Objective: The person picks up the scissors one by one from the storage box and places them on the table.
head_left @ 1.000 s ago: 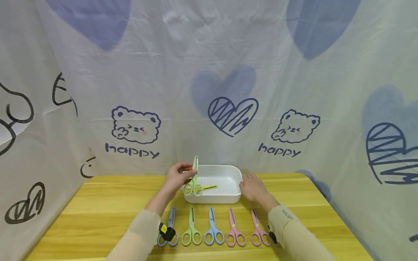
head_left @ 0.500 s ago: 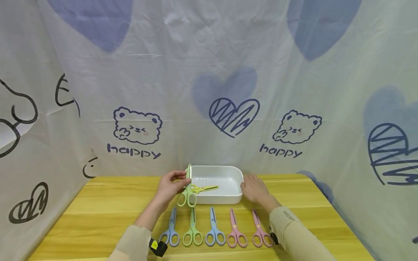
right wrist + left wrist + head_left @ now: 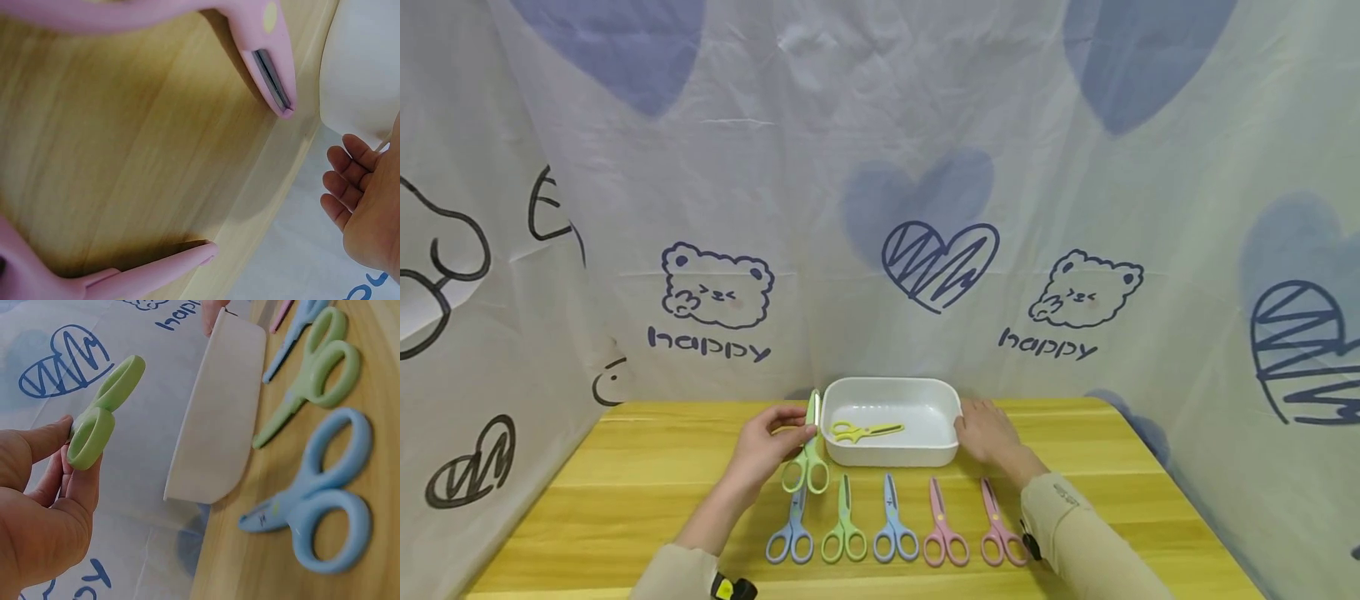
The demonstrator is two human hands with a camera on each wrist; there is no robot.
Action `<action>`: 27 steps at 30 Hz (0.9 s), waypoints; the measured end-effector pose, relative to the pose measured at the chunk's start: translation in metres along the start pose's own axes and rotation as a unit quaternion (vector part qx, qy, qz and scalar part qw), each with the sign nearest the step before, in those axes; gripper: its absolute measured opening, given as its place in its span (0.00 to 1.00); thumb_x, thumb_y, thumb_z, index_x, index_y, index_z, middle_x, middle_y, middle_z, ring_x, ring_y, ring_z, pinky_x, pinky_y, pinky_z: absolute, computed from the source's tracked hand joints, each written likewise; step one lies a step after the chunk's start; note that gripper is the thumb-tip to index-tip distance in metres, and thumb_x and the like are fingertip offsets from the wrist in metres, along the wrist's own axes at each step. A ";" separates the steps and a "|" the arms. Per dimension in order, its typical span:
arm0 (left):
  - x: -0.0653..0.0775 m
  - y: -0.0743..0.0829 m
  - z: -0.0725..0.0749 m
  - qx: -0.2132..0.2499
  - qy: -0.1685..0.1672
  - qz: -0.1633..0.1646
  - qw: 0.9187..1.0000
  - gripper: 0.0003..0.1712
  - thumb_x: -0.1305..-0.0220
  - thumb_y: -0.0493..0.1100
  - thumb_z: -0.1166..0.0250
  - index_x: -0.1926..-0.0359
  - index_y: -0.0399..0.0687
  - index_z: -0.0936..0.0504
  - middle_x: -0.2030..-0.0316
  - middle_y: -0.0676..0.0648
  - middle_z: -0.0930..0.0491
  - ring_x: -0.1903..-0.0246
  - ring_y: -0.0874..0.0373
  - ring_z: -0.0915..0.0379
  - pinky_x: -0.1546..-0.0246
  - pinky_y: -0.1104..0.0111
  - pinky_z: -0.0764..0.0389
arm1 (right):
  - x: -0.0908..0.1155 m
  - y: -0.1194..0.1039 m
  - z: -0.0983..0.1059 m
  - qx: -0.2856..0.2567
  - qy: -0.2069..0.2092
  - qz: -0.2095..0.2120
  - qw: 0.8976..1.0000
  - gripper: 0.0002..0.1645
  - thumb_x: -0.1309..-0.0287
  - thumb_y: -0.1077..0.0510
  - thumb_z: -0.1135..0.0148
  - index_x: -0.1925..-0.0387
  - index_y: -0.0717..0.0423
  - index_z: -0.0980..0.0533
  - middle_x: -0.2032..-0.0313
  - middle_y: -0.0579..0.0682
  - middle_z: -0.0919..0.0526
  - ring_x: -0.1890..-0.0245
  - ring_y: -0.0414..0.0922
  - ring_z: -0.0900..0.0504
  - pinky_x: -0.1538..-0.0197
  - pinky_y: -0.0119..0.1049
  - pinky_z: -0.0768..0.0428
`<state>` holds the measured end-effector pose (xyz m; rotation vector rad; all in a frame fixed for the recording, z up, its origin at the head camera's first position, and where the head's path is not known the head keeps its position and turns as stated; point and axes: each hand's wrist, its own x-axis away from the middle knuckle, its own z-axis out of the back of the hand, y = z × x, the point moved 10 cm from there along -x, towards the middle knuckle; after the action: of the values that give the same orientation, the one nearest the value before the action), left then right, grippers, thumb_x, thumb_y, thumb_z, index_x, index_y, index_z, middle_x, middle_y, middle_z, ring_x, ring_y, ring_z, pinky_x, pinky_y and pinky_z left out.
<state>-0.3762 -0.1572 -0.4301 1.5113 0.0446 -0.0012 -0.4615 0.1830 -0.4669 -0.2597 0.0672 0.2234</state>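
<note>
My left hand [image 3: 763,442] pinches green scissors [image 3: 808,458] between thumb and fingers, blades up and handle loops down. They are left of the white box [image 3: 895,456], raised above the table in the left wrist view. Inside the box lies a pair of yellow scissors [image 3: 868,432]. My right hand [image 3: 988,433] holds the box's right rim, its fingers bent in the right wrist view; the thumb is mostly hidden there.
A row of scissors lies on the wooden table [image 3: 647,467] before the box: blue [image 3: 792,533], green [image 3: 844,525], blue [image 3: 893,525], then pink [image 3: 943,529] and pink [image 3: 996,529]. A printed white cloth [image 3: 820,208] hangs behind.
My left hand has carried the green scissors leftward and down, from over the box's left end to outside it. The right hand has stayed at the rim.
</note>
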 end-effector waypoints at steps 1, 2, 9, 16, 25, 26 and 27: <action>0.002 -0.001 0.002 -0.002 0.000 0.001 1.000 0.23 0.35 0.36 0.29 0.41 0.34 0.21 0.52 0.42 0.18 0.61 0.58 0.19 0.57 0.69 0.15 | 0.000 0.000 0.000 -0.003 0.000 0.000 1.000 0.29 0.23 0.54 0.57 0.33 0.71 0.31 0.35 0.68 0.25 0.35 0.64 0.29 0.28 0.60 0.35; 0.004 -0.001 0.004 -0.003 0.000 0.002 1.000 0.23 0.34 0.36 0.29 0.41 0.34 0.21 0.52 0.42 0.18 0.60 0.58 0.19 0.57 0.69 0.15 | 0.000 0.000 0.001 -0.004 0.001 0.000 1.000 0.29 0.23 0.54 0.57 0.33 0.71 0.31 0.35 0.68 0.25 0.35 0.64 0.29 0.29 0.60 0.35; 0.015 -0.007 0.018 -0.010 -0.001 0.009 1.000 0.25 0.33 0.37 0.29 0.39 0.32 0.23 0.50 0.41 0.19 0.59 0.58 0.18 0.54 0.69 0.15 | 0.000 0.001 0.001 -0.001 0.004 0.001 1.000 0.29 0.23 0.54 0.57 0.33 0.71 0.31 0.35 0.68 0.26 0.33 0.65 0.30 0.29 0.61 0.35; 0.026 -0.015 0.032 -0.024 0.001 0.017 1.000 0.27 0.34 0.38 0.29 0.38 0.31 0.24 0.49 0.40 0.19 0.58 0.58 0.18 0.52 0.67 0.15 | 0.001 0.001 -0.001 -0.005 0.000 -0.003 1.000 0.30 0.23 0.53 0.58 0.32 0.71 0.32 0.33 0.68 0.27 0.31 0.64 0.32 0.27 0.61 0.38; 0.034 -0.030 0.053 -0.030 0.016 0.026 0.999 0.27 0.35 0.35 0.28 0.39 0.29 0.24 0.52 0.41 0.19 0.59 0.59 0.18 0.54 0.69 0.15 | 0.003 0.000 0.001 -0.007 -0.003 -0.004 1.000 0.30 0.23 0.53 0.58 0.32 0.70 0.32 0.33 0.68 0.27 0.31 0.64 0.33 0.27 0.61 0.38; 0.035 -0.032 0.056 -0.032 0.017 0.029 0.999 0.27 0.36 0.35 0.28 0.39 0.29 0.24 0.52 0.41 0.19 0.59 0.60 0.18 0.55 0.69 0.15 | 0.003 0.000 0.001 -0.007 -0.002 -0.003 1.000 0.30 0.23 0.54 0.58 0.32 0.71 0.32 0.33 0.68 0.27 0.31 0.65 0.32 0.27 0.61 0.38; 0.036 -0.035 0.058 -0.032 0.018 0.032 0.999 0.27 0.36 0.35 0.28 0.39 0.28 0.24 0.52 0.42 0.19 0.59 0.60 0.18 0.55 0.69 0.15 | 0.003 0.000 0.001 -0.007 -0.002 -0.002 1.000 0.29 0.23 0.54 0.58 0.32 0.71 0.31 0.33 0.68 0.27 0.31 0.65 0.32 0.27 0.61 0.38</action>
<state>-0.3400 -0.2164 -0.4622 1.4475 0.0250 0.0787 -0.4587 0.1834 -0.4661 -0.2741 0.0621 0.2211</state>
